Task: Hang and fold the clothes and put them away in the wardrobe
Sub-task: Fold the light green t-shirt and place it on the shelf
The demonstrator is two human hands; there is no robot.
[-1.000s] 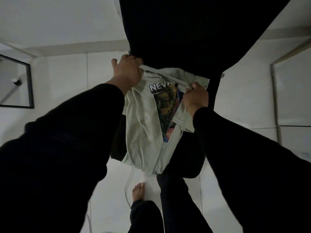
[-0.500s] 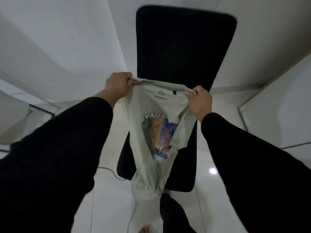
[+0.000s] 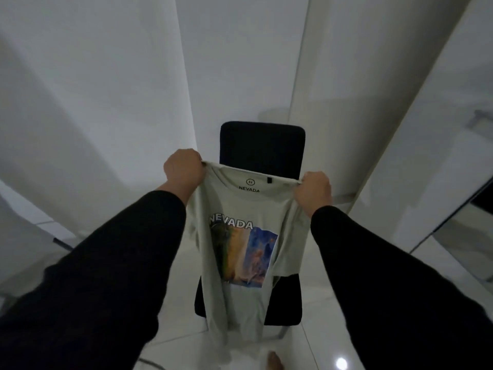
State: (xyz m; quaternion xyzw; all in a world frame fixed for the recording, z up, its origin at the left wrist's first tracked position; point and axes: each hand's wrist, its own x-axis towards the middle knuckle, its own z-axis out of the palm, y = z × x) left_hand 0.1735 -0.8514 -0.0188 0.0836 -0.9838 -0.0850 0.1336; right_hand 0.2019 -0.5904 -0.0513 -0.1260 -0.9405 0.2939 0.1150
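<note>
A pale grey-green T-shirt (image 3: 240,209) with the word NEVADA and a colourful print hangs in front of me, its front facing me. My left hand (image 3: 183,169) grips its left shoulder and my right hand (image 3: 313,192) grips its right shoulder, both fists curled round the cloth. The shirt is stretched between them and its hem drops towards the floor.
A black chair (image 3: 262,148) stands right behind the shirt, its seat (image 3: 286,300) below. White walls rise on the left and behind, and white glossy panels (image 3: 416,124) stand to the right. The floor (image 3: 320,329) is white tile; a bare foot (image 3: 274,361) shows at the bottom.
Both hands have lifted the shirt up off the chair and spread it wider, so it now hangs open by its shoulders. My view has tilted up to the wall.
</note>
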